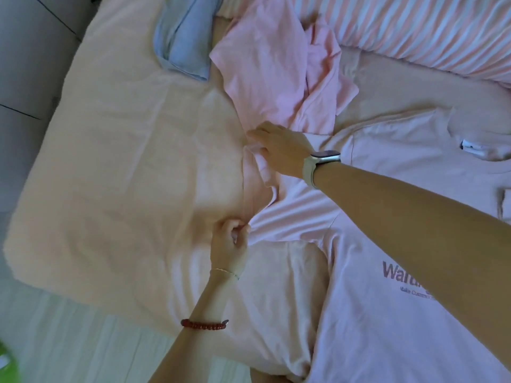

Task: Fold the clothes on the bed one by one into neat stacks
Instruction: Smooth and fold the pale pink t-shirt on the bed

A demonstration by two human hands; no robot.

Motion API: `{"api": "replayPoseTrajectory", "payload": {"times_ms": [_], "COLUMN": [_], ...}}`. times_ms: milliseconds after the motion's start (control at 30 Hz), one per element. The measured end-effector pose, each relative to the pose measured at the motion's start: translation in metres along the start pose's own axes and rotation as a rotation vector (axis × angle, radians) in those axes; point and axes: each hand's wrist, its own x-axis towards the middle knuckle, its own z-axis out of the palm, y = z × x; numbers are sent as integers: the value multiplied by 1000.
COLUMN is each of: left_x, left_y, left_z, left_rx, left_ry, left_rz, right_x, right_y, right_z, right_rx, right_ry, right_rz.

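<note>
T-shirt (387, 299) on bed (124, 161), garments (265, 73) behind

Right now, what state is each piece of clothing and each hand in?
Printed pink T-shirt: spread flat, not folded, its sleeve bunched.
Plain pink T-shirt: crumpled, unfolded.
Blue garment: crumpled, unfolded.
Left hand: grip pinching the sleeve's edge.
Right hand: fingers down on the sleeve; cannot tell whether they grip it.

The left half of the bed (110, 167) lies bare and open to reach. A crumpled pink shirt (276, 73) and a blue garment (182, 42) crowd the far middle, with a striped pillow (428, 31) beyond them at right.
</note>
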Motion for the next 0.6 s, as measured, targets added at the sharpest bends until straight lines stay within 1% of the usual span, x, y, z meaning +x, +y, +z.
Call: {"api": "replayPoseTrajectory", "payload": {"times_ms": [100,167,233,300,367,433,467,533,600], "left_x": [0,2,3,1,-1,4,8,14,17], "left_y": [2,2,-2,-8,-12,-11,-10,-5,5], "left_z": [1,0,0,2,4,2,0,-6,-9], "left_rx": [-55,-104,-123,-122,-172,-236,-229,-239,-373], "left_ry": [-55,-72,-66,-17,8,-25,-49,-124,-164], "left_rz": [14,44,7,-72,-143,-217,-237,-227,-227], "right_x": [16,23,28,33,34,33,33,32,24], "right_y": [-1,-4,-7,-4,2,5,5,0,-7], "right_z": [-2,-3,-7,-12,-15,-14,-13,-12,-11], "right_rx": [-70,-109,-30,98,224,326,356,420,528], "right_ry": [-112,-135,-43,87,174,202,196,182,210], "right_rz": [43,31,64,158,246,303,321,324,287]}}
